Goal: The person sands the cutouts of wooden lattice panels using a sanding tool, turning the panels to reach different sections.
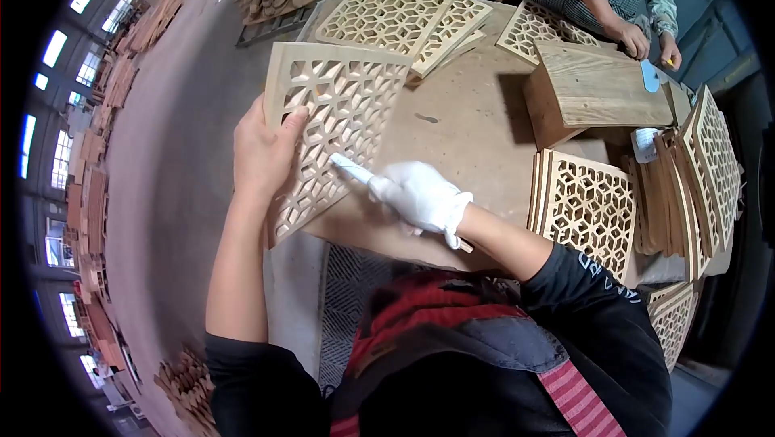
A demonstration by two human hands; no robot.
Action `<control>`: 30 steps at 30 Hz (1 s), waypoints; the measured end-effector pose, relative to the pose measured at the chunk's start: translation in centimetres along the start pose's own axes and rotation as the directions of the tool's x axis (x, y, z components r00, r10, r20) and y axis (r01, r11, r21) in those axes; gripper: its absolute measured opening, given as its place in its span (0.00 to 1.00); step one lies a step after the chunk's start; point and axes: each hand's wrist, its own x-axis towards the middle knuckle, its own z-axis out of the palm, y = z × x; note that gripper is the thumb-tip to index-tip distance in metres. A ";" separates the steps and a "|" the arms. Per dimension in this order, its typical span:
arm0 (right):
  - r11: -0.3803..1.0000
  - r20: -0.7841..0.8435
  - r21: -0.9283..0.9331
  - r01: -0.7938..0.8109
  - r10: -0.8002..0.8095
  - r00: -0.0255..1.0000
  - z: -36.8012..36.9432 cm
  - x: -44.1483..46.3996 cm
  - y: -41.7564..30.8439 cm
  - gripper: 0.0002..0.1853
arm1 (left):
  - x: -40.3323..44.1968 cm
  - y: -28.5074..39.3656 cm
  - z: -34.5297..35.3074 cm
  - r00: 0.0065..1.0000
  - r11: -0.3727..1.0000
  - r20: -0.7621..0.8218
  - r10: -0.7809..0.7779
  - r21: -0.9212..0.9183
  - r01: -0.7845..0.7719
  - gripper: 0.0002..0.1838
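A wooden lattice panel [335,118] with cut-out shapes is held up at a tilt on the left side of the table. My bare left hand [270,146] grips its left edge, the thumb lying over the front face. My right hand [420,196] wears a white glove and is closed around a thin tool [351,169] with a pale wrapped end. The tool's tip rests at the openings near the panel's middle. A brown end of something sticks out below the gloved hand.
The brown table [452,126] bears stacked lattice panels [387,17] at the back and more panels [589,211] at right. Beside these is a wooden box [601,86]. Across the table, a co-worker's hands [630,37] are near another panel [545,29].
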 end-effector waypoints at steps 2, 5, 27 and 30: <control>0.998 -0.007 -0.055 0.009 -0.009 1.000 0.2 0.1 -1.0 0.17 | -0.2 1.0 0.2 1.000 1.000 0.005 0.002 0.010 -0.002 0.16; 0.995 -0.050 -0.087 0.055 -0.060 0.997 0.9 2.2 -0.5 0.22 | -0.2 1.3 0.5 0.999 1.000 0.034 -0.002 0.000 0.002 0.18; 0.833 -0.217 -0.503 0.232 -0.381 0.899 4.3 6.4 -1.6 0.24 | -1.1 0.6 0.4 0.998 0.998 0.023 0.059 -0.018 -0.059 0.20; 0.879 -0.165 -0.453 0.151 -0.249 0.954 3.6 5.1 -1.8 0.24 | -0.8 0.3 -0.1 1.000 0.999 -0.013 0.021 0.040 -0.020 0.20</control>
